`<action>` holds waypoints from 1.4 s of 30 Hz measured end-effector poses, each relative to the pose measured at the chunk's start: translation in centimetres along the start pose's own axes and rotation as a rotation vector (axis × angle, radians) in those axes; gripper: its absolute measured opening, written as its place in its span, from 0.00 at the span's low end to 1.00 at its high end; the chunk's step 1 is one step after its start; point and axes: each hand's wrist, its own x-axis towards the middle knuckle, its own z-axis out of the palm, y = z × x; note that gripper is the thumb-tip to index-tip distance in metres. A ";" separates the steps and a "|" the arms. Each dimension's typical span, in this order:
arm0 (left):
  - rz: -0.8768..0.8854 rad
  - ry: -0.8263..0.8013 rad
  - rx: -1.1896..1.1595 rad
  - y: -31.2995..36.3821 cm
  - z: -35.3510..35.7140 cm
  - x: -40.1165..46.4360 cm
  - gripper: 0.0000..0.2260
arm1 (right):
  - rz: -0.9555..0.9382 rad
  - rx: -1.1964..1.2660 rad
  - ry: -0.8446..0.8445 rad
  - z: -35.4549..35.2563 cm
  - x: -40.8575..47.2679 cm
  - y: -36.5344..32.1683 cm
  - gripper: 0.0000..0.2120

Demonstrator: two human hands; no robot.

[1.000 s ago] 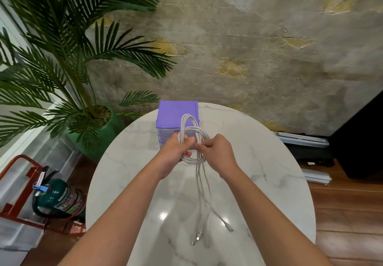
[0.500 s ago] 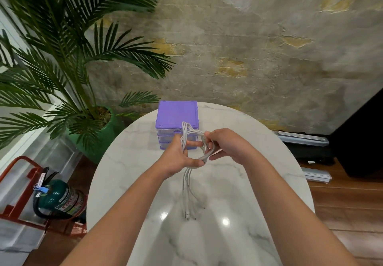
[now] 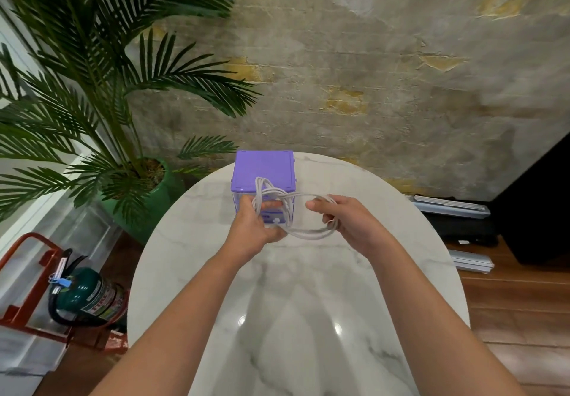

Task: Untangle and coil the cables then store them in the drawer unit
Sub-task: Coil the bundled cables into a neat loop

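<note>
Over the near half of the marble table, both forearms reach forward; the left hand is closed on the gathered turns of the white cable, and the right hand has its fingers curled through a wide loop drawn out to the side. The coiling step appears in hand, with no loose tail visible; next, the loop likely needs laying onto the bundle. Beyond, the purple drawer unit stands just behind the coil, apparently shut.

Both forearms extended; left hand fisted, right hand fingers curled, grip seemingly loose.
</note>
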 end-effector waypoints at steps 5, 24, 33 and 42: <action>-0.053 0.072 -0.119 0.4 -0.1 0.2 0.29 | -0.001 0.314 -0.059 2.4 -0.2 3.9 0.09; -0.132 0.468 0.121 1.2 0.4 0.5 0.22 | -0.120 0.055 0.311 2.2 0.0 -0.3 0.17; -0.123 0.226 -0.227 2.9 1.5 0.6 0.07 | 0.003 0.449 0.250 2.4 -0.2 0.7 0.18; -0.189 0.273 -0.202 1.7 -0.1 1.2 0.14 | 0.144 0.197 0.171 0.6 0.1 2.4 0.17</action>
